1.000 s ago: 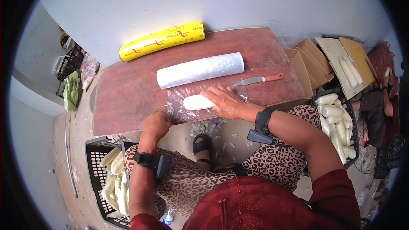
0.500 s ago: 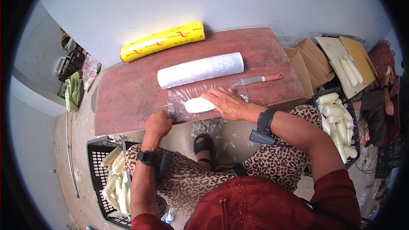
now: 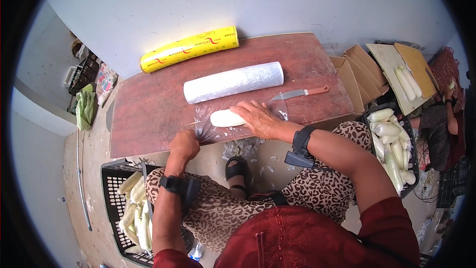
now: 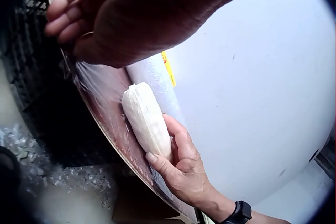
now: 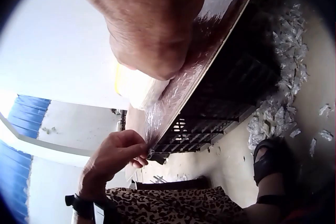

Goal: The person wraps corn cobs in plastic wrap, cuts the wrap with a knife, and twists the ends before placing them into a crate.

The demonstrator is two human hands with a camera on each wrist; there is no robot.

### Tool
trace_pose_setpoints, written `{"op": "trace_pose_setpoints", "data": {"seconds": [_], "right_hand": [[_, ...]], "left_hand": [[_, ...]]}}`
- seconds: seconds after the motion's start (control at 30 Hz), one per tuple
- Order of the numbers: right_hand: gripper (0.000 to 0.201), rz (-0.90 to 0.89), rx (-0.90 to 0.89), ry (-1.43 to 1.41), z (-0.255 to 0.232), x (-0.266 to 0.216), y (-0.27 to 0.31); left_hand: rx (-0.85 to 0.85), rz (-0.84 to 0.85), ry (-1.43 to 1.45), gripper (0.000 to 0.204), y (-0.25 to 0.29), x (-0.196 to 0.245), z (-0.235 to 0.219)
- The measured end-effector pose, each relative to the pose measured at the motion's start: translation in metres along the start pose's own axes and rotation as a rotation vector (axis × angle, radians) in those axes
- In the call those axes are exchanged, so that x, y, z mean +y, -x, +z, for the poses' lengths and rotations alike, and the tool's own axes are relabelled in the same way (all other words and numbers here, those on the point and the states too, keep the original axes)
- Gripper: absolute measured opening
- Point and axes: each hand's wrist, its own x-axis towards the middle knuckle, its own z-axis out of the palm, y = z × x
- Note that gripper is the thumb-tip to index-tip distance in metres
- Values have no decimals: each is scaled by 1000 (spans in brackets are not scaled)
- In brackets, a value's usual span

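Vegetable (image 3: 224,118), one, pale: lying on plastic film (image 3: 202,113) over the table (image 3: 144,119), right hand (image 3: 260,119) clamped round one end; left hand (image 3: 184,145): pinching the film together at the front edge; white roll (image 3: 233,82): behind

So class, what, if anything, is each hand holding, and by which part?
The right hand grips the white vegetable by its right end; the left hand pinches the clear film by its gathered left end.
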Motion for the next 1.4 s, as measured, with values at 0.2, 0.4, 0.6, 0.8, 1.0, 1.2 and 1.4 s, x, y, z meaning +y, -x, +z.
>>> {"op": "trace_pose_setpoints", "data": {"seconds": [0.2,0.4,0.6,0.8,1.0,1.2,1.4], "right_hand": [[61,-16,-38,22,-7,0,3],[68,-67,-30,64,-14,-3,7],[69,-115,136,68,-18,2,20],[57,-172,109,122,-37,4,41],[35,-177,13,245,-16,10,53],[12,-141,-13,207,-14,11,52],[9,-108,-59,152,-11,15,54]], "left_hand": [[129,41,125,33,12,11,-21],[519,673,172,55,18,40,-18],[391,804,125,56,14,44,0],[397,805,175,55,15,43,3],[399,803,221,51,15,45,4],[396,790,228,51,16,45,6],[383,784,232,57,16,46,6]]}}
